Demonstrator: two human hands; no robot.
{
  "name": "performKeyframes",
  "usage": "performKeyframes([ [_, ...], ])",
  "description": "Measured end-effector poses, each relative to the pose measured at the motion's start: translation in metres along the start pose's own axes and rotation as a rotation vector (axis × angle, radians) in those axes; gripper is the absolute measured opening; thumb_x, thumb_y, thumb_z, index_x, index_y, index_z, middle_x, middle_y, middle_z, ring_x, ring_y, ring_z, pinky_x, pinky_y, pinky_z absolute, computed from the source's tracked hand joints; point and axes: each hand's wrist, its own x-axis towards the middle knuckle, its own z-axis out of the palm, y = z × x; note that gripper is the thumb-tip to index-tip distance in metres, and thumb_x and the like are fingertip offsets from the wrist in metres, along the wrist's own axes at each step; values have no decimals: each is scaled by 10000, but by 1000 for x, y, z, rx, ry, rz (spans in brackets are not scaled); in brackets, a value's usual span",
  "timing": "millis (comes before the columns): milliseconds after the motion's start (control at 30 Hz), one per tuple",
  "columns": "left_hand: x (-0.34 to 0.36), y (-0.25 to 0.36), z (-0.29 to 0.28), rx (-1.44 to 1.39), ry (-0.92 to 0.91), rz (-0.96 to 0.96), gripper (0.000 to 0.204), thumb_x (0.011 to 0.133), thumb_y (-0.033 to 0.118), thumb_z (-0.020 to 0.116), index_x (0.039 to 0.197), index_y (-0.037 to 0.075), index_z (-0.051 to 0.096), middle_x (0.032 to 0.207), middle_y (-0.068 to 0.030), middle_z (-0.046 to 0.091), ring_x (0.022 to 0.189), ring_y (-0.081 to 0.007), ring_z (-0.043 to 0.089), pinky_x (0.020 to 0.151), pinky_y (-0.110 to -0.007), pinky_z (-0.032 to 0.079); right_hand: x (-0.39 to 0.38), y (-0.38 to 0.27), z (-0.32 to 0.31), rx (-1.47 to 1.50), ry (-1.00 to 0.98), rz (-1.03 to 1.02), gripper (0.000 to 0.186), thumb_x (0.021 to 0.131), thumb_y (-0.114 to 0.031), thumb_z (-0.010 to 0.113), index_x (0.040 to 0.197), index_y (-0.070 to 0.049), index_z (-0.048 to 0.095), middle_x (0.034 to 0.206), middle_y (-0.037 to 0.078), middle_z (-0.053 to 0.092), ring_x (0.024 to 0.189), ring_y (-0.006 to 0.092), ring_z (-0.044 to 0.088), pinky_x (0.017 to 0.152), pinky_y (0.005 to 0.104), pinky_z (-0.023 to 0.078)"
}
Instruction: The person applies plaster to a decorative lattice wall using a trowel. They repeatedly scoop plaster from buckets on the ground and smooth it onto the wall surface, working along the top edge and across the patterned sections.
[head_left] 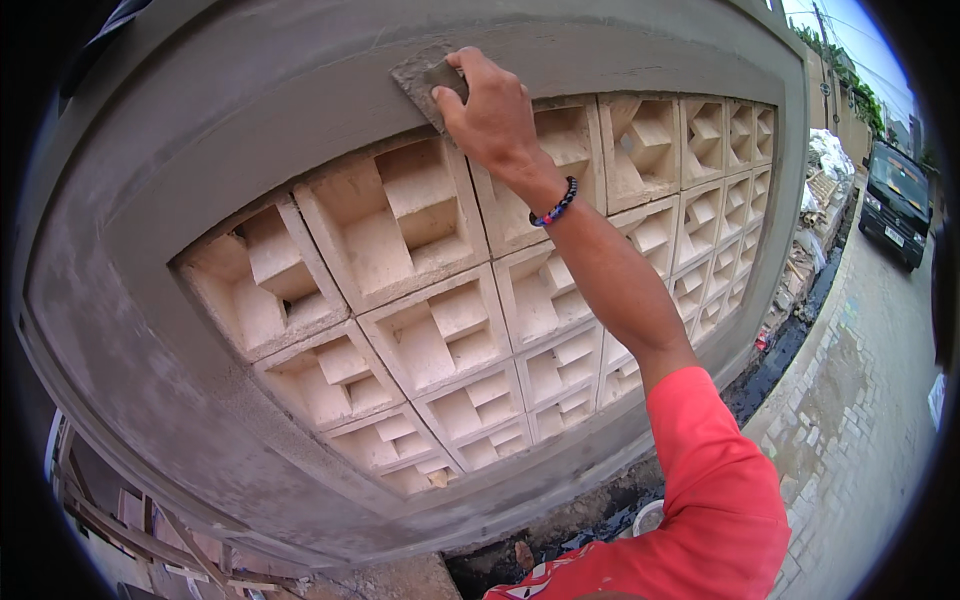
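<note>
"What is the right hand [490,115] doing up there?"

"Pinching a flat, mortar-smeared tool [411,86] between the thumb below and bent fingers above. I can't tell about the left hand; it lies outside the view."

"And where exactly is the tool?"

"Against the grey plaster band [290,95], right at the upper edge of the pale vent blocks [428,348]. One lower corner reaches the line where plaster meets block."

"What are those blocks like?"

"Square, set in rows inside the plaster frame, each with stepped recesses. The forearm crosses in front of several, with a dark beaded bracelet [556,203] at the wrist and a red sleeve [715,480] further down."

"Anything beyond the wall?"

"A dark drain channel [748,392] runs along its foot, then a paved road [850,400], with a dark vehicle [897,195] standing at upper right."
</note>
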Motion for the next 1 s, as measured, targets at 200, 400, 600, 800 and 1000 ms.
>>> performKeyframes([
  [200,18,90,-26,105,65,205,351,908,332,561,1106,57,652,1160,-140,626,1050,-239,635,834,-408,540,11,44,-64,18,59,1,323,822,-178,661,1080,7,602,963,208,674,883,374,656,800,438,515],
  [400,31,224,-89,298,310,521,347,909,332,561,1106,61,652,1168,-135,623,1048,-239,635,827,-412,542,46,267,-216,-460,316,453,414,804,-286,699,1121,-26,640,967,176,706,903,321,684,813,406,521],
  [600,31,361,-183,523,780,784,343,911,332,562,1106,65,652,1176,-131,619,1046,-240,635,821,-417,545,35,296,-196,-376,278,529,415,793,-286,694,1106,-19,639,946,175,697,911,330,669,829,412,512],
  [800,62,410,-179,584,941,775,339,912,332,562,1107,70,652,1183,-127,615,1044,-240,635,814,-421,547,-21,110,-97,24,-159,-100,299,831,-158,654,1068,15,593,968,215,662,908,384,643,831,449,504],
  [1000,49,352,-54,522,496,662,335,913,332,562,1107,74,652,1191,-122,611,1042,-240,636,808,-425,550,10,216,-198,-51,173,117,301,873,-172,685,1120,-7,638,838,100,701,733,136,647,686,283,509],
])
